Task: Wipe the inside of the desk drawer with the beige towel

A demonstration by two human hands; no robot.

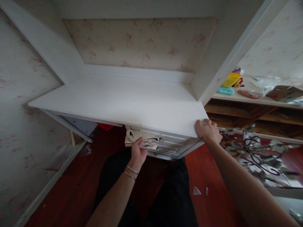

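My left hand point(139, 151) is closed on a folded cream cloth point(129, 140) with dark markings, thumb on top. The cloth is in front of the drawers point(176, 141) under the white desk point(132, 99); I cannot tell if it touches them. At the desktop's right front corner, my right hand point(208, 130) is wrapped over the edge, gripping it. Small metal knobs show on the drawer fronts, partly hidden by the cloth.
A chandelier point(262, 154) with curved arms lies low on the right. Beyond it, a wooden shelf unit point(236, 108) carries a yellow packet point(231, 79), a teal pack point(225, 90) and plastic bags. Small scraps point(196, 191) lie on the red-brown floor point(213, 205). Upright panels rise from the desk.
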